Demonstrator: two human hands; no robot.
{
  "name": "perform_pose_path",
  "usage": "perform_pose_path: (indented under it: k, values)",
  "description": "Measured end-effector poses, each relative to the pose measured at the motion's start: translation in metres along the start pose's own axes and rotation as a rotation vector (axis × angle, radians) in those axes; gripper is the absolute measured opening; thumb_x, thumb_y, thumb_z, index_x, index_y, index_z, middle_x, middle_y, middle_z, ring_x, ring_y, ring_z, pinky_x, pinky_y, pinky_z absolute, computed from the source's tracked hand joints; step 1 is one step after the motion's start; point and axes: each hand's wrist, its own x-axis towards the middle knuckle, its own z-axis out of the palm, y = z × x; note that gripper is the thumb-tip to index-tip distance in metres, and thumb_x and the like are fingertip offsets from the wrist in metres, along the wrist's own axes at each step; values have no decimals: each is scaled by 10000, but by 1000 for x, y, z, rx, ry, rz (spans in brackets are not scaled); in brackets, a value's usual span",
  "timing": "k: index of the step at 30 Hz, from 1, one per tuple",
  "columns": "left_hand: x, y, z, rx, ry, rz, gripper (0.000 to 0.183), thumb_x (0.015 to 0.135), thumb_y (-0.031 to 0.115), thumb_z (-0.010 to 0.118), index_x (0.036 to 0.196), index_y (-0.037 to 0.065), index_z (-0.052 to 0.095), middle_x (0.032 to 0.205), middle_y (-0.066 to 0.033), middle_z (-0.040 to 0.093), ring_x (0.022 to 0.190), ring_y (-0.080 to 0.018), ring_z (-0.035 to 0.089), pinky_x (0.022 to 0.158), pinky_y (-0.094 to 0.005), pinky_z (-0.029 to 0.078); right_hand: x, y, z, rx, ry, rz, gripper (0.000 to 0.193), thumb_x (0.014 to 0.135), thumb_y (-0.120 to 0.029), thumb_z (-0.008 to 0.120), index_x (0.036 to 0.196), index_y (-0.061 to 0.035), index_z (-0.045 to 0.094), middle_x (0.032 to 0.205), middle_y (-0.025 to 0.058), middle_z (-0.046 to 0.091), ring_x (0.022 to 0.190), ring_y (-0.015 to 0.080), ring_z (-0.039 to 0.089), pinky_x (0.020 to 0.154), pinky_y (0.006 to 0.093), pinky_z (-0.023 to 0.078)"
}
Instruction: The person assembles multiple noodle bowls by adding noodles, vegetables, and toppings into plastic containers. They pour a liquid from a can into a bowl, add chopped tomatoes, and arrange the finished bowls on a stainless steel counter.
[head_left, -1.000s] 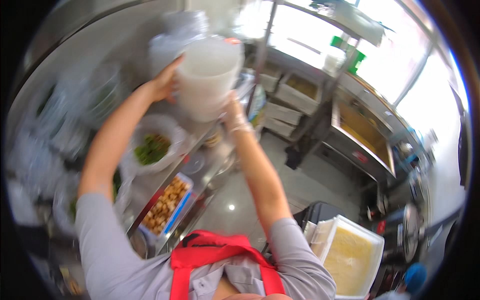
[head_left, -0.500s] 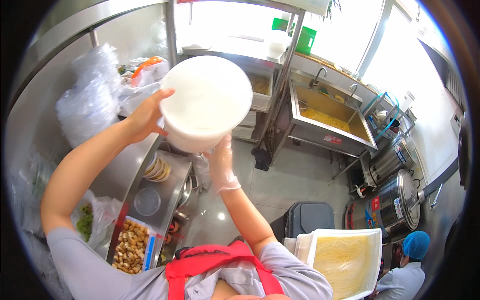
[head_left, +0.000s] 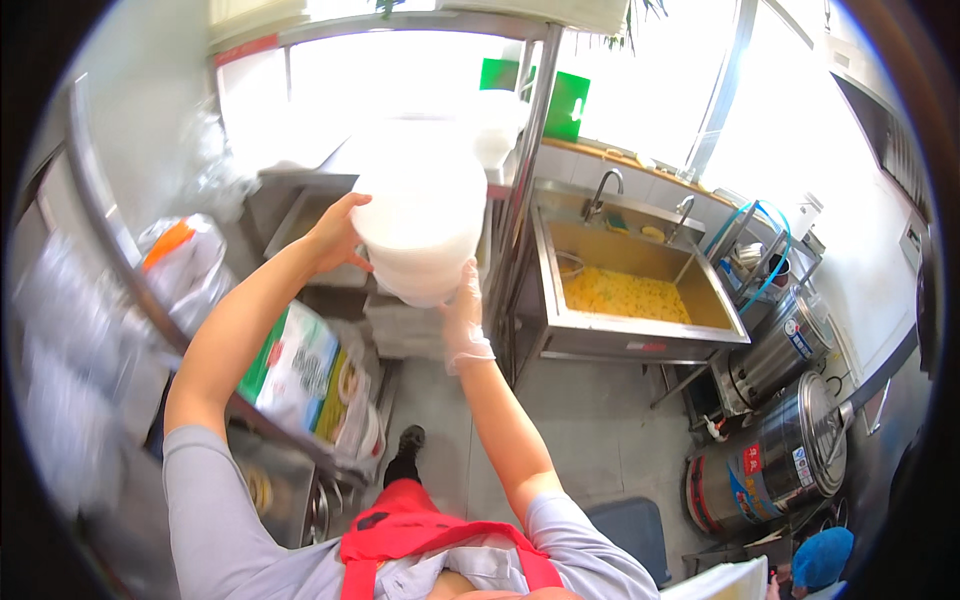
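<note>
A stack of white, round plastic tubs (head_left: 420, 235) is held out in front of me, its upper part washed out by window glare. My bare left hand (head_left: 340, 237) closes on its left side, thumb near the upper edge. Lower down on the right, my right hand (head_left: 465, 315), in a clear disposable glove, supports it; some of its fingers are hidden behind. Beyond the stack is a metal shelf (head_left: 325, 181) under the window. Another white stack (head_left: 497, 130) stands on that shelf at the right.
A steel sink (head_left: 640, 335) with yellow pieces in liquid stands to the right. Large steel drums (head_left: 765, 475) line the right wall. A co-worker's blue cap (head_left: 823, 557) shows at lower right. Printed sacks (head_left: 305, 365) and plastic bags (head_left: 185, 265) lie at left. A metal post (head_left: 535, 130) rises beside the shelf.
I have stepped forward and turned, so the shelf and sink are closer. The stack is still in both hands, now in front of the shelf. The counter with cut food has left view.
</note>
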Motion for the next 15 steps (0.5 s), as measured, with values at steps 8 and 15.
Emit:
perform_pose_path:
  k: [8,15]
  values:
    - [262,65,-171,-110,87,142,559,953,443,339,1382,98,433,1400,-121,463,1278,-368,437,871,-626,470,348,17,60,-127,-34,-26,789,971,-580,387,1515,-38,209,1579,112,226,1452,255,188,1176,439,145]
    - [416,91,-247,-54,23,90,868,854,588,449,1492,51,208,1509,-219,292,1359,-424,321,925,-652,422,514,33,68,-44,41,31,626,995,-476,447,1367,27,462,1327,125,551,1205,216,513,1044,322,385]
